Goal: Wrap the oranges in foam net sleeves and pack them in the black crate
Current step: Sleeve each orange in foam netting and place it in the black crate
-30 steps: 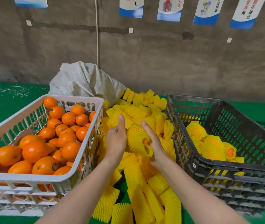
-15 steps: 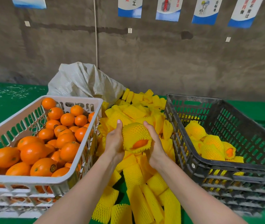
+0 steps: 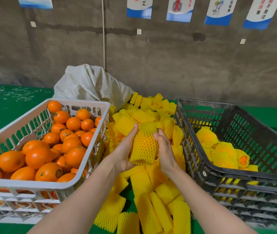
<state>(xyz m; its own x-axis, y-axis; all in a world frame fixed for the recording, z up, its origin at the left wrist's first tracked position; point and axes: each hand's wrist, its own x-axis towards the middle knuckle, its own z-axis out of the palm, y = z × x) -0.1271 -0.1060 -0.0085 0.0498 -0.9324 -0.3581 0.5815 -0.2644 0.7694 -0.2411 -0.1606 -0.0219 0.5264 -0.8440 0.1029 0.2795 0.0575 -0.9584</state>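
Observation:
An orange in a yellow foam net sleeve [image 3: 145, 144] is held above the sleeve pile between both my hands. My left hand [image 3: 125, 149] cups its left side and underside. My right hand [image 3: 164, 149] presses on its right side. The sleeve covers the fruit fully, with orange skin showing through the mesh. The black crate [image 3: 232, 168] on the right holds several wrapped oranges [image 3: 224, 149]. Bare oranges [image 3: 58, 146] fill the white crate [image 3: 33, 183] on the left.
A heap of loose yellow foam sleeves [image 3: 151, 200] lies between the two crates on the green table [image 3: 7, 105]. A grey woven sack [image 3: 90, 83] slumps behind the pile against the concrete wall. Posters hang on the wall above.
The sleeve has been drawn over the whole orange; its bare end showed half a second ago and is now covered. Both hands shifted slightly along the wrapped fruit.

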